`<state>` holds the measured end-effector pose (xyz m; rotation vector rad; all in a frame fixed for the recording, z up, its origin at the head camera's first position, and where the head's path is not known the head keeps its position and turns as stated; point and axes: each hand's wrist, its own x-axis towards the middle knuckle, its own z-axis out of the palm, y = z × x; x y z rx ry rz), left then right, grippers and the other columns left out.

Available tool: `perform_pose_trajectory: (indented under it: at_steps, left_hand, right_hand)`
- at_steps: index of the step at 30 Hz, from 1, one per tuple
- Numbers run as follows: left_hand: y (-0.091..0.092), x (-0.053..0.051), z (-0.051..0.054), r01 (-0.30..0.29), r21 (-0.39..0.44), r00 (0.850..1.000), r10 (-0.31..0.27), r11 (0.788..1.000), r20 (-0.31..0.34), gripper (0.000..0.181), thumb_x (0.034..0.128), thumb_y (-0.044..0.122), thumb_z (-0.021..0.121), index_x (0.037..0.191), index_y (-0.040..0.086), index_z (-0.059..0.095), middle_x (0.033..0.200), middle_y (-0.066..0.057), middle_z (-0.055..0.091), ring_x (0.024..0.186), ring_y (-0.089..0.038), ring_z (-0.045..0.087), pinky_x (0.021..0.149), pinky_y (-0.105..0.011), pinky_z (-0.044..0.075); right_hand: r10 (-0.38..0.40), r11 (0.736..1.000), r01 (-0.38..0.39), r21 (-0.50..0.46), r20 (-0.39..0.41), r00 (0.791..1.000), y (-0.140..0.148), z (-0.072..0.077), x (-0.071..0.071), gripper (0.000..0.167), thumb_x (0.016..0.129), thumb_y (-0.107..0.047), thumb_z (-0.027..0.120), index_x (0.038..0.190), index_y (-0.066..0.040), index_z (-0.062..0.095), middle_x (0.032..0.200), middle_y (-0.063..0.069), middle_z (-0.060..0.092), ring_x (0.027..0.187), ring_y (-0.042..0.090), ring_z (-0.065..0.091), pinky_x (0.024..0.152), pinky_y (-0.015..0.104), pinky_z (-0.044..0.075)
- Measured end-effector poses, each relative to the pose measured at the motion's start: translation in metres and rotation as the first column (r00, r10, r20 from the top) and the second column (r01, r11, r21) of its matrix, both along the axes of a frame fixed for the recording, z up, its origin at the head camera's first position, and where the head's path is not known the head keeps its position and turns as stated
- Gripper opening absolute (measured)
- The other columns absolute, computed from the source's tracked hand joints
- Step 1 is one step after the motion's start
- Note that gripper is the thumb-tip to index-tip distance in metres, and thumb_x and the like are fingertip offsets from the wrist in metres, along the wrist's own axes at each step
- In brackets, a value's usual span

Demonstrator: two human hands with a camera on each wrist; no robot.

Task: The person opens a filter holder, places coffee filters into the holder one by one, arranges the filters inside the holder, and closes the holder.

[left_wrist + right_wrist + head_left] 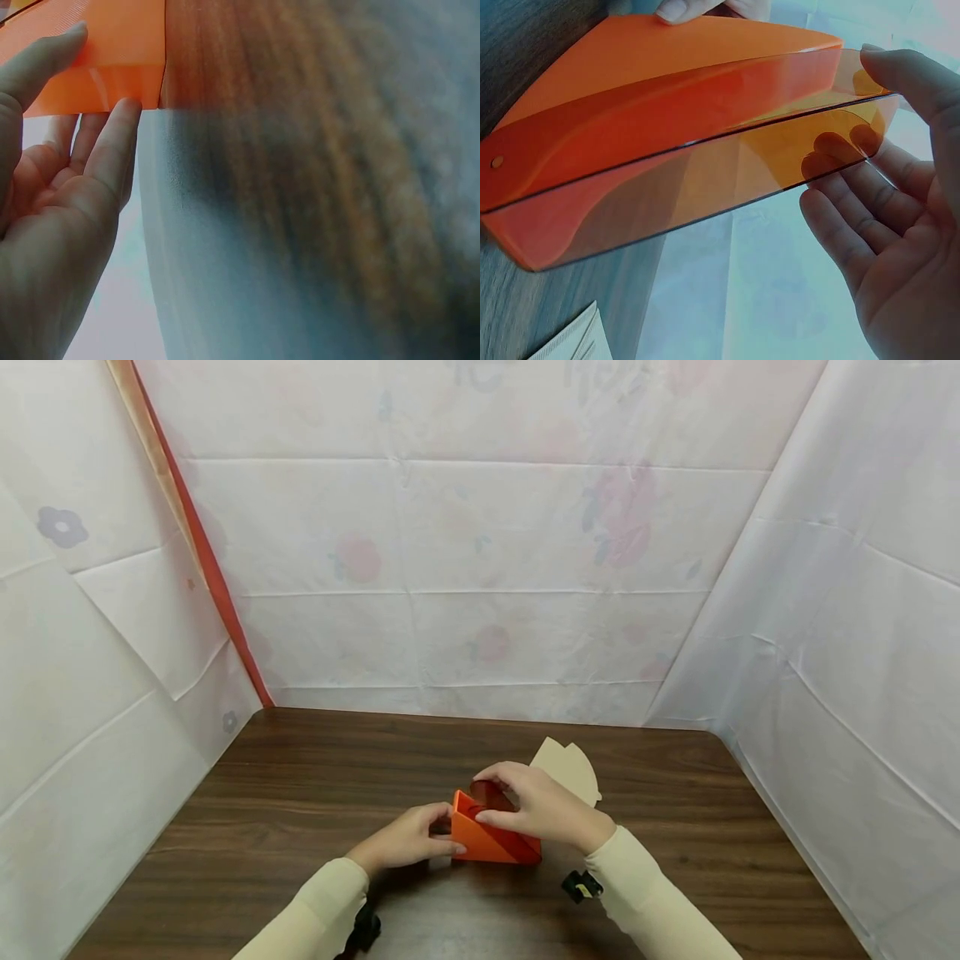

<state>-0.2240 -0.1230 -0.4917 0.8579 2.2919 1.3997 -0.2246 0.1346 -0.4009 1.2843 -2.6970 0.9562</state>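
A wedge-shaped orange plastic case [483, 845] stands on the table in front of me. A see-through amber cover [757, 161] is joined to it by a pivot at one corner and swung partly out. My left hand [405, 837] grips the case's left end, thumb on the near face and fingers on the end and far side. With thumb and fingers, my right hand [543, 806] holds the raised end of the cover; some fingertips show through the plastic in the right wrist view. What lies inside the case cannot be made out.
Cream fan-shaped paper sheets [572, 770], like coffee filters, lie just behind my right hand. The dark wooden table [315, 760] is bordered by white printed sheets [480, 643] at the back and both sides. A red ribbon-like strip [210, 564] runs down the left corner.
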Motion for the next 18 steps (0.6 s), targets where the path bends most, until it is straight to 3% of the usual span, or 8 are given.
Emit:
perform_pose_trajectory:
  at_steps: [9, 14, 18]
  left_hand:
    - [0.001, 0.0, -0.001, 0.01, 0.021, 1.0, -0.01, 1.0, 0.016, 0.03, 0.0937, 0.023, 0.074, 0.119, 0.012, 0.062, 0.114, 0.005, 0.068, 0.108, -0.014, 0.064, 0.091, -0.028, 0.051]
    - [0.001, 0.0, -0.001, 0.01, 0.022, 1.0, -0.01, 1.0, 0.022, 0.03, 0.0935, 0.023, 0.074, 0.119, 0.012, 0.062, 0.114, 0.005, 0.068, 0.109, -0.014, 0.064, 0.091, -0.027, 0.051]
    - [0.0, 0.001, 0.0, 0.011, 0.033, 1.0, -0.011, 0.999, 0.025, 0.03, 0.0933, 0.023, 0.074, 0.118, 0.011, 0.063, 0.114, 0.004, 0.068, 0.108, -0.014, 0.064, 0.09, -0.027, 0.052]
  right_hand:
    - [-0.002, 1.0, 0.002, -0.028, 0.028, 1.0, 0.011, 0.003, 0.002, 0.044, 0.092, -0.039, 0.074, 0.127, -0.017, 0.061, 0.111, -0.015, 0.06, 0.1, 0.005, 0.059, 0.089, 0.035, 0.053]
    - [-0.014, 0.999, 0.016, -0.041, 0.041, 0.999, 0.017, 0.004, 0.004, 0.044, 0.092, -0.04, 0.074, 0.128, -0.019, 0.06, 0.111, -0.017, 0.06, 0.1, 0.005, 0.059, 0.089, 0.028, 0.051]
    - [-0.01, 0.998, 0.012, -0.069, 0.033, 0.999, 0.022, 0.006, 0.006, 0.044, 0.092, -0.037, 0.075, 0.128, -0.019, 0.059, 0.111, -0.016, 0.061, 0.098, 0.005, 0.061, 0.088, 0.032, 0.052]
